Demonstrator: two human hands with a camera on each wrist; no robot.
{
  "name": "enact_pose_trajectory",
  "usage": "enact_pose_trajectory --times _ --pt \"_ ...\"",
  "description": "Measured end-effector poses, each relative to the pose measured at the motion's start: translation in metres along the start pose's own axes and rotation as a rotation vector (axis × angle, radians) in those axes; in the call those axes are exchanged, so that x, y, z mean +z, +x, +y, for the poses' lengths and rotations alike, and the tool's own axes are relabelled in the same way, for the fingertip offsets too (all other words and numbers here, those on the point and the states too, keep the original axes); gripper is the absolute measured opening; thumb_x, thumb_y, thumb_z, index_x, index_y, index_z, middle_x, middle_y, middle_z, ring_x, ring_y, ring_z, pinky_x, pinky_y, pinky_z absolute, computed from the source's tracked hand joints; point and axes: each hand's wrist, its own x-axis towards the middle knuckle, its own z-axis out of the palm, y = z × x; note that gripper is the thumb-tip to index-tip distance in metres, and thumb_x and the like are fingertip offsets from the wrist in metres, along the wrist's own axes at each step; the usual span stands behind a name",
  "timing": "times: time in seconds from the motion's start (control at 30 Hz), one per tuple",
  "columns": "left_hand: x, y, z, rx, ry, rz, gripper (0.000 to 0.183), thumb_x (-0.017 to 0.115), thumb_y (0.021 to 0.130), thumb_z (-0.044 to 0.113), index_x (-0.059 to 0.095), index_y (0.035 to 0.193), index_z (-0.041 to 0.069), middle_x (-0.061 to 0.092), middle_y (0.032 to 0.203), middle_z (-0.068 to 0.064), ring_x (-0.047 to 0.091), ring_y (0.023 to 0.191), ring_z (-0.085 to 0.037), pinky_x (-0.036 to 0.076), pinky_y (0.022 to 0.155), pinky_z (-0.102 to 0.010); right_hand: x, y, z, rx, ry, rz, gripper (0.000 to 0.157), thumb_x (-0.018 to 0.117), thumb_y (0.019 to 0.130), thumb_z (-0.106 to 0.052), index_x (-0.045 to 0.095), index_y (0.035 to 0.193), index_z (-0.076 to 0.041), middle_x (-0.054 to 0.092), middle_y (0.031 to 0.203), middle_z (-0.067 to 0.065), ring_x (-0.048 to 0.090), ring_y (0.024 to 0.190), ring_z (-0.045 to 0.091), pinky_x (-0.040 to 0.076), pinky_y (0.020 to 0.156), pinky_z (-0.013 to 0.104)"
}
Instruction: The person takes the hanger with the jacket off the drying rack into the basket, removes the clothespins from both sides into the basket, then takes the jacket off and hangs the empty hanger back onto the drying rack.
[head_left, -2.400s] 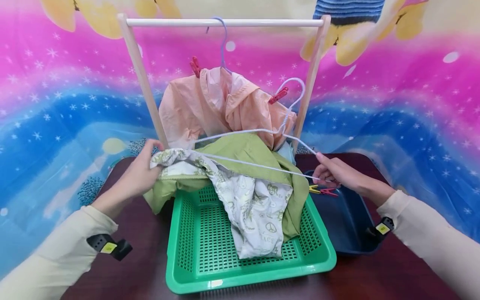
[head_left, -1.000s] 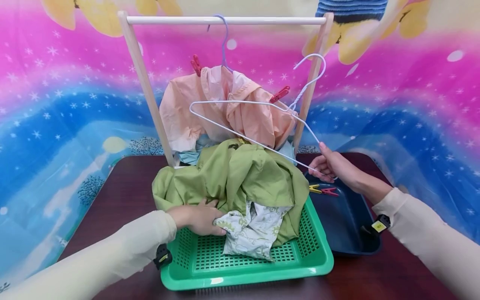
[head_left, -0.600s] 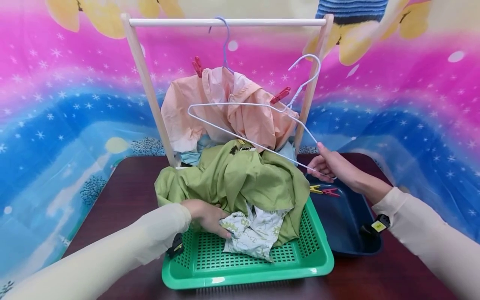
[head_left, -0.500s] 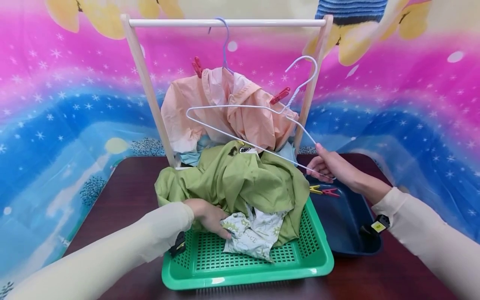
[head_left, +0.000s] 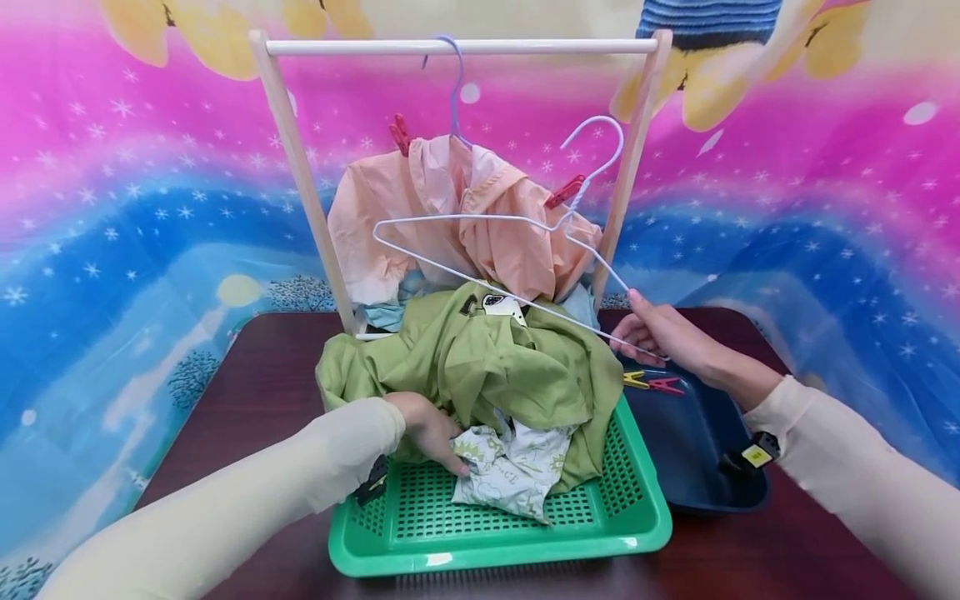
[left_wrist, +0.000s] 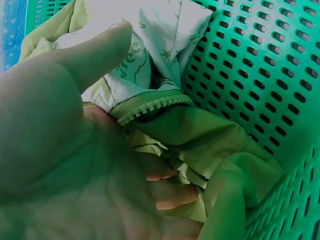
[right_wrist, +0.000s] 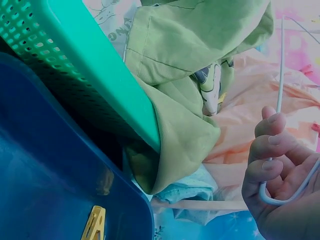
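A green jacket [head_left: 480,350] with white printed lining [head_left: 517,471] lies bunched in and over the rim of a green perforated basket [head_left: 495,546]. My left hand [head_left: 431,429] reaches in at the jacket's front left. In the left wrist view its thumb stands straight beside the zipper edge [left_wrist: 150,105], and its fingers reach among the green folds, tips partly hidden. Above the jacket, my right hand [head_left: 667,337] holds a white wire hanger [head_left: 480,217] by its right corner, hook up. In the right wrist view the fingers curl round the wire [right_wrist: 281,75].
Behind stands a wooden rack [head_left: 465,47], where a peach jacket [head_left: 420,200] hangs on a purple hanger [head_left: 455,92] with red clips [head_left: 564,192]. A dark blue tray [head_left: 697,450] right of the basket holds yellow [head_left: 635,380] and pink [head_left: 665,385] clothespins. Light blue cloth [head_left: 382,315] lies behind.
My left hand has left the jacket's left edge for its front, and the green outside now covers most of the lining. The white hanger rose off the jacket, then dipped slightly.
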Motion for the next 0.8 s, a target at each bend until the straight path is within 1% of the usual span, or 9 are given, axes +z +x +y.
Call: enact_pose_trajectory --times 0.17,0.33,0.4,0.5,0.53,0.63,0.8 --pt "0.001 0.001 0.000 0.003 0.002 0.008 0.086 0.056 0.092 0.069 0.030 0.160 0.023 0.027 0.168 0.003 0.020 0.158 -0.020 0.023 0.127 -0.040 0.002 0.002 -0.002 -0.009 0.001 -0.008 0.084 0.015 0.108 -0.056 0.066 0.106 0.011 0.062 0.076 0.002 0.049 0.054 0.015 0.042 0.051 0.031" --pt "0.001 0.000 -0.002 0.013 0.007 0.010 0.086 0.055 0.093 0.069 0.029 0.160 0.024 0.026 0.169 0.003 0.019 0.158 -0.019 0.023 0.127 -0.041 0.004 0.005 -0.008 -0.021 -0.011 -0.012 0.083 0.016 0.109 -0.055 0.066 0.110 0.012 0.062 0.079 0.007 0.046 0.052 0.016 0.041 0.050 0.033" --pt "0.000 -0.001 -0.003 0.023 0.001 0.008 0.085 0.054 0.093 0.068 0.029 0.161 0.023 0.026 0.169 0.003 0.018 0.158 -0.019 0.022 0.127 -0.041 0.005 0.006 -0.011 -0.029 -0.017 -0.013 0.082 0.016 0.109 -0.054 0.066 0.111 0.011 0.062 0.080 0.010 0.044 0.052 0.017 0.041 0.050 0.034" --pt "0.000 -0.005 -0.003 0.057 -0.007 0.009 0.082 0.054 0.095 0.065 0.029 0.160 0.023 0.028 0.168 0.003 0.021 0.158 -0.019 0.023 0.127 -0.041 0.006 0.009 -0.015 -0.040 -0.023 -0.011 0.082 0.017 0.109 -0.054 0.066 0.112 0.011 0.063 0.082 0.013 0.042 0.051 0.015 0.039 0.049 0.032" --pt "-0.001 -0.007 -0.003 0.069 -0.005 0.008 0.081 0.054 0.095 0.065 0.029 0.160 0.024 0.028 0.168 0.003 0.022 0.157 -0.019 0.023 0.127 -0.041 0.007 0.009 -0.017 -0.042 -0.025 -0.011 0.081 0.017 0.109 -0.053 0.066 0.113 0.011 0.063 0.082 0.013 0.041 0.051 0.015 0.039 0.049 0.032" --pt "-0.002 -0.016 -0.003 0.094 -0.011 0.013 0.077 0.054 0.096 0.065 0.029 0.160 0.030 0.029 0.167 0.006 0.023 0.157 -0.018 0.024 0.126 -0.042 0.007 0.011 -0.024 -0.043 -0.027 -0.004 0.078 0.018 0.110 -0.050 0.066 0.115 0.012 0.065 0.081 0.010 0.041 0.050 0.015 0.038 0.048 0.031" --pt "-0.004 -0.028 -0.005 0.107 -0.027 0.032 0.072 0.053 0.095 0.067 0.031 0.158 0.040 0.031 0.166 0.009 0.026 0.156 -0.018 0.027 0.125 -0.044 0.008 0.014 -0.036 -0.051 -0.019 0.017 0.074 0.022 0.111 -0.047 0.065 0.117 0.013 0.068 0.080 0.005 0.041 0.050 0.013 0.038 0.049 0.029"
